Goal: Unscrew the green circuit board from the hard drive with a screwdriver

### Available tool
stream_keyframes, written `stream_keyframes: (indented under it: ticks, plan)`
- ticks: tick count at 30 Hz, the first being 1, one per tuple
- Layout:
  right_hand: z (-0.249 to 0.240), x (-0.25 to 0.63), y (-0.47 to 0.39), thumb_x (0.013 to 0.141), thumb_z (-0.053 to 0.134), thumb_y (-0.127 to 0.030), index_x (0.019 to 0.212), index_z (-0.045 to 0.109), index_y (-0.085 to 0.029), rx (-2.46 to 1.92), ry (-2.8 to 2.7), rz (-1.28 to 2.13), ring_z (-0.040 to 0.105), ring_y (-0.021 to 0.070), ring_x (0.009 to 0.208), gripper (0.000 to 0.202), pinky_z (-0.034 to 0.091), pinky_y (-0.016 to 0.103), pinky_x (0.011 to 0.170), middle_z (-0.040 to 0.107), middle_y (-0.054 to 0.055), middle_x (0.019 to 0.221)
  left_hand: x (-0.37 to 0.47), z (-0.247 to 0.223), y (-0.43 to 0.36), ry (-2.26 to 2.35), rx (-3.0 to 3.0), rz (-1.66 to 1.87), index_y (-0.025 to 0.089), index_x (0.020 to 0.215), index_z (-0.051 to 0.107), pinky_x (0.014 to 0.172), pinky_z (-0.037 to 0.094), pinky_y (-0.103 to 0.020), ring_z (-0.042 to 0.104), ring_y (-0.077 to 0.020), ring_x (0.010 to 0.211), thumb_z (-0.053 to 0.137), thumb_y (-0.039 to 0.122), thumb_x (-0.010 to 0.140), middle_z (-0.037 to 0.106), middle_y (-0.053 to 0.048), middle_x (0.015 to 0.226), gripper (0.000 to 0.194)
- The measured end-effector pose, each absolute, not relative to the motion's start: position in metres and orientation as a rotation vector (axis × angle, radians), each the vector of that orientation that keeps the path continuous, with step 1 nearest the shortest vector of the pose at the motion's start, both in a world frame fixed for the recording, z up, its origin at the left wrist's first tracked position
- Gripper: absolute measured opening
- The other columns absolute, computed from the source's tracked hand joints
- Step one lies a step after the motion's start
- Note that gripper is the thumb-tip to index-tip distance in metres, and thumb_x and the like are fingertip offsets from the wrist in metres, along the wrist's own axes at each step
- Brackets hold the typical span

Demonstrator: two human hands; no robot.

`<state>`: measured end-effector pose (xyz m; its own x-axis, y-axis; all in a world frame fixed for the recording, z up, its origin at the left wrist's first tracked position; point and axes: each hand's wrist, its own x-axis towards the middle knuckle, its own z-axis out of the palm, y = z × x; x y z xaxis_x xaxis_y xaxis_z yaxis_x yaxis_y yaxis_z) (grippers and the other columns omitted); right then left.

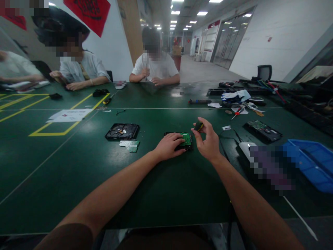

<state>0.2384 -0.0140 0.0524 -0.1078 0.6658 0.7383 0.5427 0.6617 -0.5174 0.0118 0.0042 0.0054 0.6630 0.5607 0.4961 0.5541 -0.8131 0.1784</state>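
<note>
Near the middle of the bench's front edge, we see the left hand resting, fingers slightly spread, on the hard drive with a green board; beside it, the right hand pinches a dark screwdriver handle between thumb and fingers.

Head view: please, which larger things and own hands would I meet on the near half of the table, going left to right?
White paper, left black drive, left hand, right hand, right black drive, blue tray.
</note>
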Motion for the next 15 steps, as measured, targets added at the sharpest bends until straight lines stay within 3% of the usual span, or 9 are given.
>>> stream_keyframes:
  ticks: [5, 10, 15]
  plan:
    - [0.0547, 0.238, -0.0154, 0.101, 0.06, -0.027, 0.153, 0.043, -0.033, -0.966, -1.794, 0.11, 0.072, 0.0247, 0.106, 0.056, 0.063, 0.048, 0.095, 0.066, 0.009, 0.134, 0.0114, 0.006, 0.0042, 0.96, 2.837, 0.843, 0.021, 0.126, 0.067, 0.108, 0.051, -0.052, 0.06, -0.0319, 0.129, 0.068, 0.05, 0.095, 0.065, -0.013, 0.135, 0.042]
    - [0.0584, 0.2384, -0.0164, 0.098, 0.064, -0.029, 0.148, 0.05, -0.032, -0.986, -1.793, -0.054, 0.068, 0.0254, 0.101, 0.052, 0.063, 0.046, 0.084, 0.067, 0.009, 0.122, 0.0108, 0.0052, 0.0049, 0.952, 2.845, 0.849, 0.021, 0.126, 0.067, 0.109, 0.05, -0.052, 0.059, -0.0319, 0.13, 0.067, 0.05, 0.096, 0.064, -0.012, 0.136, 0.042]
    - [0.056, 0.2376, -0.016, 0.1, 0.058, -0.027, 0.151, 0.046, -0.033, -0.988, -1.775, 0.037, 0.07, 0.026, 0.105, 0.052, 0.062, 0.05, 0.092, 0.068, 0.009, 0.129, 0.0111, 0.0058, 0.004, 0.956, 2.834, 0.853, 0.021, 0.127, 0.067, 0.109, 0.05, -0.053, 0.06, -0.0323, 0.129, 0.067, 0.05, 0.095, 0.064, -0.013, 0.136, 0.042]
